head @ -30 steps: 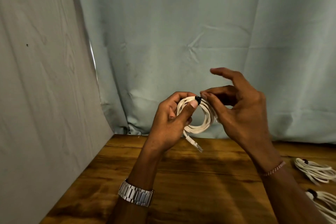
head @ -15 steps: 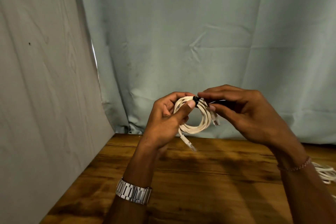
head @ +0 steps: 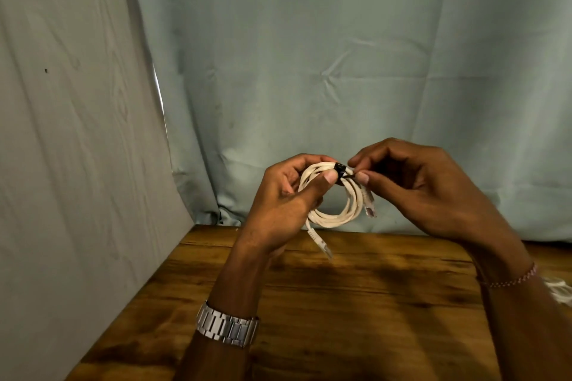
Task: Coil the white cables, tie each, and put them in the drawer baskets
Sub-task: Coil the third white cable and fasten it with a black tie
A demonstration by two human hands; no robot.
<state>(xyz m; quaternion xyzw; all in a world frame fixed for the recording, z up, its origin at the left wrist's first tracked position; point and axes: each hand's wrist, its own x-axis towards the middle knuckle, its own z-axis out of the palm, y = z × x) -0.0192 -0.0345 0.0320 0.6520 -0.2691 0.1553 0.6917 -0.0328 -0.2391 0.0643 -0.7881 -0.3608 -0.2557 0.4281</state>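
A coiled white cable [head: 337, 216] hangs in the air above the wooden table [head: 356, 303]. My left hand [head: 284, 204] grips the coil at its upper left, thumb pressed near a black tie [head: 341, 171] wrapped around the top of the loops. My right hand [head: 418, 185] pinches the loose black tail of that tie between thumb and forefinger. One clear plug [head: 370, 206] dangles on the right of the coil, another plug [head: 322, 246] hangs below it. No drawer or basket is in view.
Pale cloth backdrops [head: 309, 56] close off the back and the left side of the table. A bit of another white cable bundle [head: 560, 291] shows at the right edge, behind my right wrist.
My right hand's fingers went from spread to closed on the tie's tail, and it has drawn in close to the coil. The view has shifted left, hiding most of the bundles at the right.
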